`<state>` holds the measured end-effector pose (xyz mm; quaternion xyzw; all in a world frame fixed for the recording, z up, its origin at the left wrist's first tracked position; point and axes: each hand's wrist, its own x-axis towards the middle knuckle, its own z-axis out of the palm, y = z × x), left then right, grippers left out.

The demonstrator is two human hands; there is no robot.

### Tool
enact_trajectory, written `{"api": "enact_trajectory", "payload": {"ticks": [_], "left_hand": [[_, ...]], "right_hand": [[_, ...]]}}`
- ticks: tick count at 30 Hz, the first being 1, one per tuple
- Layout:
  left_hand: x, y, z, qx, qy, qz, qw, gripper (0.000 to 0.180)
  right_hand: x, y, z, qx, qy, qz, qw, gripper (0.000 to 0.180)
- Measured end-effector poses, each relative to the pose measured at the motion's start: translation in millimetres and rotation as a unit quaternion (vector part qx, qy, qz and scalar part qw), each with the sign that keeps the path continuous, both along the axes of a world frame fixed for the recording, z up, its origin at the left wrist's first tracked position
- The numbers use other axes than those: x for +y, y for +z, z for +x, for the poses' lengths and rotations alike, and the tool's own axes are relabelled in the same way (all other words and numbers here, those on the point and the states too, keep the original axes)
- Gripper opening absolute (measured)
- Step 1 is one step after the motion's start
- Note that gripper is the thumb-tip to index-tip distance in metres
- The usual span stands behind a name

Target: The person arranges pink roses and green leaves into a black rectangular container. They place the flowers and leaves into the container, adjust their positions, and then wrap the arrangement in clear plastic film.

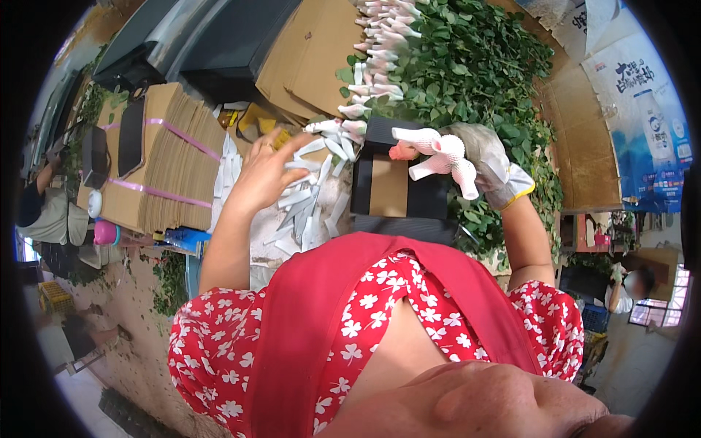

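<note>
My left hand (264,174) is bare, its fingers spread and nothing visible in them. It hovers at the edge of a loose heap of white foam net sleeves (303,212) on the table. My right hand (485,157), in a whitish glove with a yellow cuff, grips several roses (443,155) in white net sleeves. One coral-pink bloom (403,151) shows between the sleeves; the stems are hidden behind the glove. Under these roses stands a black box-like stand (361,186) with a brown cardboard strip (389,186) down its middle.
A row of sleeved roses (383,55) with green leaves (467,58) fills the far side. At left stands a stack of flat cardboard (171,131) tied with pink straps. A cardboard wall (577,139) borders the right. Other people (55,197) work at both sides.
</note>
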<state>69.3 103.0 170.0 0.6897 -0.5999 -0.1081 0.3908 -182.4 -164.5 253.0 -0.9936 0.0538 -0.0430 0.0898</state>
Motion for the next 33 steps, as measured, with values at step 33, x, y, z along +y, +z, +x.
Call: {"api": "enact_trajectory", "payload": {"ticks": [33], "left_hand": [[15, 68, -71, -0.111, -0.114, -0.043, 0.986, 0.058]], "right_hand": [[39, -28, 36, -0.074, 0.068, -0.032, 0.994, 0.041]]}}
